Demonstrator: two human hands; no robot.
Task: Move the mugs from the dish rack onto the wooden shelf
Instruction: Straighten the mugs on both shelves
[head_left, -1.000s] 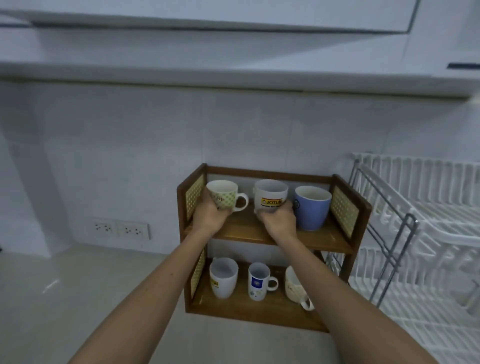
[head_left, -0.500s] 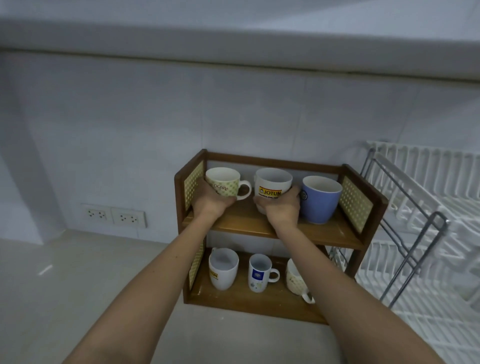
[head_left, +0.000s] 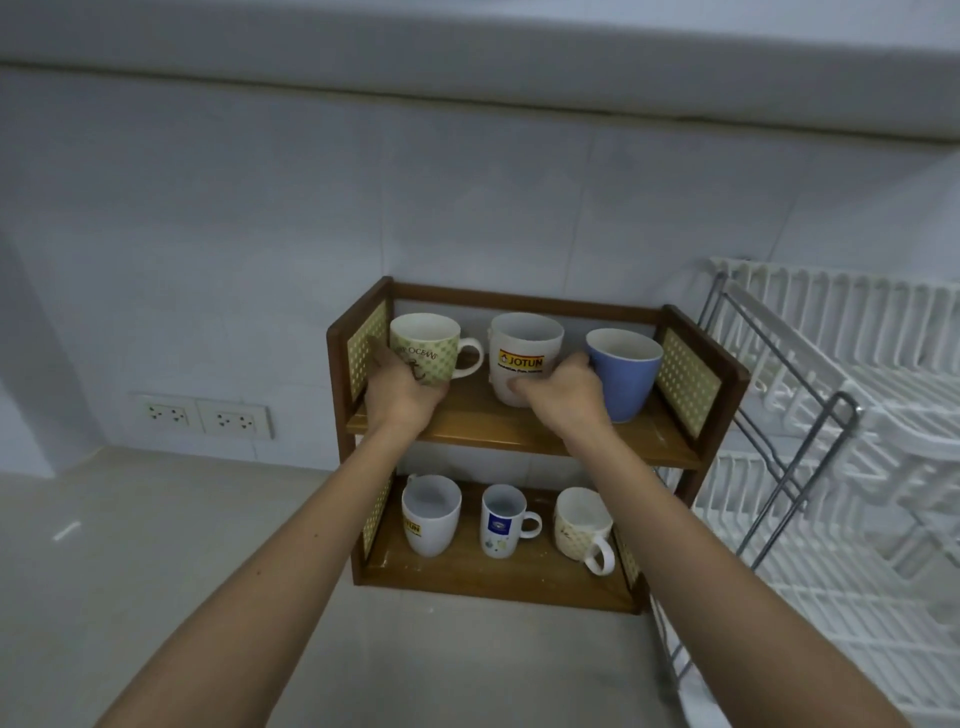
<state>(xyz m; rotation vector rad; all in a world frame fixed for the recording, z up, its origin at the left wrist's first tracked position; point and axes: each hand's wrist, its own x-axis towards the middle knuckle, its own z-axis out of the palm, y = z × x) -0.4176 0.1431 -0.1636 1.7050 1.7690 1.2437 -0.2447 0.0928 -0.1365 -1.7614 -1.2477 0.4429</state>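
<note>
A two-tier wooden shelf (head_left: 524, 441) stands against the tiled wall. On its top board my left hand (head_left: 402, 397) grips a green patterned mug (head_left: 428, 348) at the left end. My right hand (head_left: 563, 392) wraps the lower part of a white Jotun mug (head_left: 524, 348) in the middle. Both mugs stand upright on the board. A blue mug (head_left: 623, 371) sits just right of my right hand, touching it. The lower board holds three mugs: a white one (head_left: 431, 514), a small white one with a blue print (head_left: 503, 519) and a cream one (head_left: 582, 522).
The white dish rack (head_left: 841, 415) with a grey metal frame stands right of the shelf; no mugs show in it. A double wall socket (head_left: 202, 415) is on the wall at left. The grey countertop (head_left: 156, 545) stretches in front of the shelf.
The camera has tilted down a little, so the shelf sits lower in view. Both hands stay on the same two mugs on the top board, the mugs pushed slightly further back.
</note>
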